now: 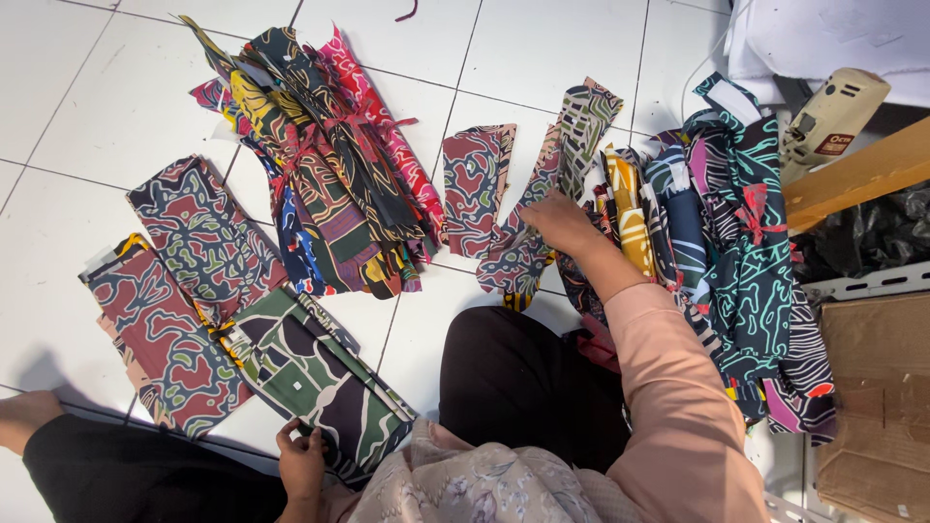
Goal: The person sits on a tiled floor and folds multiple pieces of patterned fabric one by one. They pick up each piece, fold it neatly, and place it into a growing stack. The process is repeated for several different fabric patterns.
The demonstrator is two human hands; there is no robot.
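Note:
My right hand [559, 221] reaches out over the white tiled floor [87, 107] and rests on a folded batik strip [513, 254] of maroon and grey pattern. Next to it lies another folded piece [475, 184] and a green patterned strip [587, 118]. My left hand [301, 461] sits low near my lap, fingers pinching the edge of a green and black batik piece [320, 373]. Flat maroon patterned pieces [174, 320] lie to the left of it.
A tied bundle of mixed bright fabrics [325, 155] lies at the top centre. A long pile of folded fabrics [746, 252] runs down the right. A beige power tool [833, 111], a wooden plank [857, 174] and a cardboard box [877, 397] stand at the right edge.

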